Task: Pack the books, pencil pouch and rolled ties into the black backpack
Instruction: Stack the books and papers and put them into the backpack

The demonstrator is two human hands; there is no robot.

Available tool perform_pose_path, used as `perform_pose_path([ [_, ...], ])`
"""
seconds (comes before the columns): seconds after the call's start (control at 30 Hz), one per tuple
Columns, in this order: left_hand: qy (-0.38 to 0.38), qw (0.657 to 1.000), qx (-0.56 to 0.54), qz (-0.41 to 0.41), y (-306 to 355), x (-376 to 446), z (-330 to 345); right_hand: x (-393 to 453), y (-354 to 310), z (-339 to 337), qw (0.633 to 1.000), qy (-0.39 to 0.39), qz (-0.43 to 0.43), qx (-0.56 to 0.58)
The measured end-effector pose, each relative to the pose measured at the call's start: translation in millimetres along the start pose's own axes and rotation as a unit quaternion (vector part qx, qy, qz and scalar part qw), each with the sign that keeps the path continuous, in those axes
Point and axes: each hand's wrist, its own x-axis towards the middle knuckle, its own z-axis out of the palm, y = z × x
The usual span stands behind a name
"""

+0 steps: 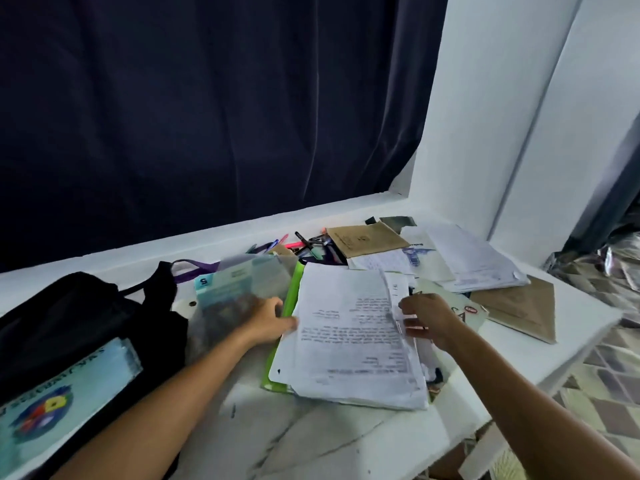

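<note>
Two bare forearms come in from the bottom edge, no sleeves showing on either. Left hand (272, 320) bare: no ring, glove or watch seen. Right hand (427, 318) also bare, wrist plain, no band or bracelet. Fingers short, nails too blurred to make out. Both arms slim, smooth, no marks or tattoos seen. Upper arms, shoulders and any clothing fall outside the view, so what is worn cannot be told.
</note>
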Motion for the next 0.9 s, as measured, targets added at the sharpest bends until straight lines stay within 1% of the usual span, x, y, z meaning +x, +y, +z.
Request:
perform_pose_path([
  [0.07,0.029,0.999,0.017,-0.034,0,10,14,17,7,-14,1.000,-0.001,0.000,-0.010],
  [0.13,0.049,0.996,0.053,-0.048,-1,16,20,27,11,-18,1.000,-0.010,0.000,-0.009],
  [0.23,0.045,0.994,0.077,-0.056,5,21,26,38,12,-16,1.000,-0.014,0.004,-0.010],
  [0.37,0.058,0.993,0.095,-0.034,5,29,33,50,12,-11,1.000,0.001,0.013,-0.024],
  [0.57,0.066,0.989,0.128,-0.022,6,36,44,53,10,-4,0.999,-0.030,0.026,0.017],
  [0.67,0.045,0.994,0.097,-0.022,5,42,36,56,10,-9,0.999,-0.031,0.011,0.014],
  [0.8,0.042,0.998,0.000,-0.042,1,51,23,63,16,-17,0.998,0.024,-0.033,-0.057],
  [0.9,0.027,0.998,-0.029,-0.051,0,51,22,69,20,-22,0.994,0.055,-0.014,-0.090],
])
